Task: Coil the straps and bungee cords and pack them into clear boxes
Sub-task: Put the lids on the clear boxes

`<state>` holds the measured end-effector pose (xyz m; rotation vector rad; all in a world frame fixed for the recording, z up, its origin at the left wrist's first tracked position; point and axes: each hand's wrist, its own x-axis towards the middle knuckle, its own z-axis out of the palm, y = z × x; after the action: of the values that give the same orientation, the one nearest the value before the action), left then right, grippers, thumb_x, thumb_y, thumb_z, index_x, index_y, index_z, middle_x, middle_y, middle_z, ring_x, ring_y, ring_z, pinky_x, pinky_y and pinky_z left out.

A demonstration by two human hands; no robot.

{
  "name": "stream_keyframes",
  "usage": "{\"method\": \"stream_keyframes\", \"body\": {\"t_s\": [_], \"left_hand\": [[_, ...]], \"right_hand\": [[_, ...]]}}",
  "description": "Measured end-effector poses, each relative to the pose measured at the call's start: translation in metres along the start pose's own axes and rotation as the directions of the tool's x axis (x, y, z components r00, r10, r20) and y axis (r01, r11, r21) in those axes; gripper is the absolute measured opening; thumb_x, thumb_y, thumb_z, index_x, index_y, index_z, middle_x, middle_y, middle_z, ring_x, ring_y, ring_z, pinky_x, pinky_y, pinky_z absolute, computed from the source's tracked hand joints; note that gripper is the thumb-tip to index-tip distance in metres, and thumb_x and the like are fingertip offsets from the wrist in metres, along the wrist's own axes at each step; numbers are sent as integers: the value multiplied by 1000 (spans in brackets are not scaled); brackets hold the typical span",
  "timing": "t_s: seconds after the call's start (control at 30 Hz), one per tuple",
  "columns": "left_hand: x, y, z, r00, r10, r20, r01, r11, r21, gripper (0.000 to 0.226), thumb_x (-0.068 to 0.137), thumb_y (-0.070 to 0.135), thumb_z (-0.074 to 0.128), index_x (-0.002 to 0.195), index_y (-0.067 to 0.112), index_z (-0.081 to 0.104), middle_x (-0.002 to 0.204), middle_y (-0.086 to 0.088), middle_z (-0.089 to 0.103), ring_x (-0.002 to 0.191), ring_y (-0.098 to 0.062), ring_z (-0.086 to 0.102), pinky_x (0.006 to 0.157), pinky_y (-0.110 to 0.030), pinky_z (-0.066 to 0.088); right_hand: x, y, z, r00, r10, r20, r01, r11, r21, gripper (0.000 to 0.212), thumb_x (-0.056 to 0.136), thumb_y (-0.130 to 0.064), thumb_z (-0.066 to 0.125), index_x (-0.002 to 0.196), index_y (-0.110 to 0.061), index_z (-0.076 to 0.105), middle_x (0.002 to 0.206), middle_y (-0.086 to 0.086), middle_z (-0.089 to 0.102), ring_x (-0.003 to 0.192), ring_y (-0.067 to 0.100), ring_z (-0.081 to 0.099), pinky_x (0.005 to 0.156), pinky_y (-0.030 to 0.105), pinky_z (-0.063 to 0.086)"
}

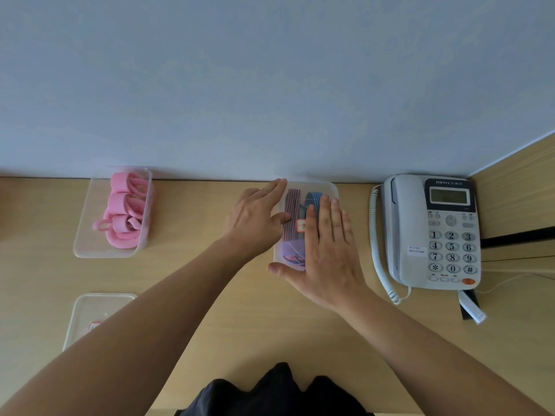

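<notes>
We look down on a pale wooden desk that meets a grey wall, with a grey telephone at its right end. In the middle, against the wall, stands a lidded clear box under both hands. Our right hand lies flat on the lid, fingers straight and together, thumb spread toward the near left corner. Our left hand is also open, its fingers reaching along the box's left edge and its thumb resting on the lid. Neither hand grips anything. Striped bungee cords and a small label show through the lid between the hands. Well to the left, an open clear box holds coiled pink straps, and a loose lid lies nearer us.
</notes>
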<state>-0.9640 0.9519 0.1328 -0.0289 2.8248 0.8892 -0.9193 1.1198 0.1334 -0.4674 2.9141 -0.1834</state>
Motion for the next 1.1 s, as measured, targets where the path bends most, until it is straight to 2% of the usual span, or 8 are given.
{"method": "stream_keyframes", "body": {"t_s": [0.3, 0.43, 0.57, 0.63, 0.73, 0.9, 1.0, 1.1], "left_hand": [[-3, 0, 7, 997, 81, 2, -81, 993, 90, 63, 102, 26, 57, 160, 19, 32, 168, 7, 29, 154, -20, 26, 117, -41, 38], [-8, -5, 13, 977, 212, -10, -211, 976, 44, 53, 104, 14, 47, 157, 10, 39, 167, -2, 29, 157, -26, 22, 125, -36, 26], [-1, -8, -15, 948, 137, 287, -119, 990, -80, 71, 104, 24, 57, 163, 30, 19, 167, 25, 1, 150, 8, 9, 121, -16, 11], [3, -11, -28, 892, 143, 428, -130, 990, -59, 88, 98, 26, 67, 164, 34, 9, 166, 30, -9, 147, 13, 5, 119, -14, 11], [6, -14, -33, 863, 148, 483, -170, 986, 1, 99, 95, 24, 72, 164, 34, 2, 166, 30, -15, 150, 11, 1, 116, -11, 8], [4, -13, -32, 902, 133, 411, -180, 981, 76, 95, 96, 30, 70, 164, 33, 4, 170, 21, -10, 158, -8, -2, 129, -33, 12], [-11, -8, -24, 985, 69, 158, -76, 996, 38, 86, 91, 33, 75, 162, 30, 25, 171, 10, 16, 157, -12, 17, 125, -34, 23], [-32, -16, -16, 999, 24, -36, -27, 996, -88, 76, 88, 30, 80, 154, 21, 45, 163, -1, 39, 150, -19, 37, 121, -41, 35]], "right_hand": [[1, 7, 7, 997, -25, -69, 31, 995, 95, 125, 76, -94, 24, 155, 2, 16, 165, 21, -1, 154, 30, -6, 124, 49, 10], [1, 6, 6, 999, -21, -44, 25, 996, 86, 124, 77, -93, 21, 156, 1, 8, 164, 22, -6, 153, 30, -11, 125, 49, 6], [1, 5, 4, 1000, -12, -20, 14, 996, 86, 124, 76, -93, 21, 157, 0, 3, 164, 22, -10, 152, 30, -16, 125, 49, 1], [1, 4, 4, 999, -9, -32, 11, 997, 79, 124, 76, -92, 24, 156, 1, 6, 164, 24, -7, 153, 32, -13, 124, 50, 2], [0, 2, 4, 997, -3, -74, 6, 999, 35, 122, 77, -90, 27, 155, 4, 15, 162, 30, 1, 153, 37, -2, 124, 52, 5], [5, 1, 3, 999, -10, -48, 10, 1000, 8, 121, 78, -88, 26, 155, 5, 13, 161, 31, 0, 153, 39, -1, 124, 52, 6], [13, -1, -2, 999, 34, 15, -35, 999, 27, 121, 78, -86, 23, 155, 3, -1, 161, 28, -13, 151, 37, -14, 123, 53, 2], [16, -4, -4, 999, 40, 2, -40, 999, 19, 118, 80, -85, 21, 155, 2, -4, 161, 28, -15, 151, 38, -16, 123, 53, 0]]}}
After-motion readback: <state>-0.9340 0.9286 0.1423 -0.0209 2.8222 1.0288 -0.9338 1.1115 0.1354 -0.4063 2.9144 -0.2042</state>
